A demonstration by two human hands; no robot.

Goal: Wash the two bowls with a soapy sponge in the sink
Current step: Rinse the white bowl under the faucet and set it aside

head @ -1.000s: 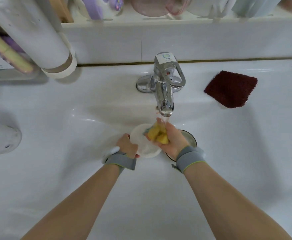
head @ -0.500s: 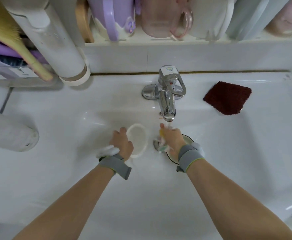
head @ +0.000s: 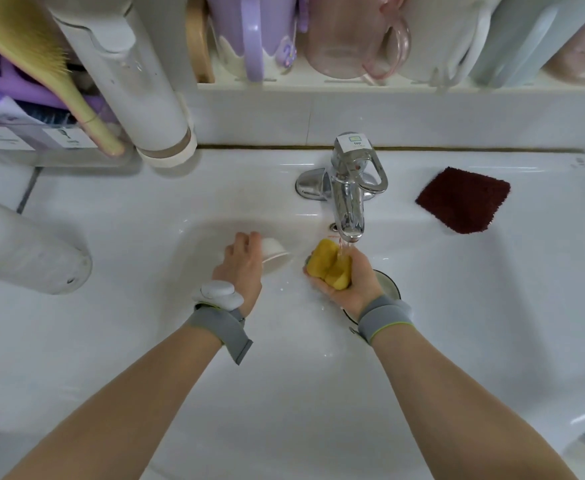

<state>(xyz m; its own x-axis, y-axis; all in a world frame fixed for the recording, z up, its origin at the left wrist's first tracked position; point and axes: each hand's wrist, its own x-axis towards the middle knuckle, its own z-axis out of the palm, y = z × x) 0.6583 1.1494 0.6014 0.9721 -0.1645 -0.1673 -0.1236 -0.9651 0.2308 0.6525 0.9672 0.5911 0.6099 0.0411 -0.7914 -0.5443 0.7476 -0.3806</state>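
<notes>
Left hand at about 9 o'clock from the drain, fingers curled round a small white bowl tipped on its side, rim facing toward 3 o'clock, held low in the white sink. Right hand just beside it at 3 o'clock, grip closed tight on a folded yellow sponge, squeezed under a thin stream of water from the chrome tap at 12 o'clock. Under the right wrist, part of a second bowl resting over the drain, mostly hidden. Grey wristbands on both wrists. Dark red cloth on the sink ledge at 2 o'clock, well apart from the hands. Cups and mugs on the shelf above at 12 o'clock.
</notes>
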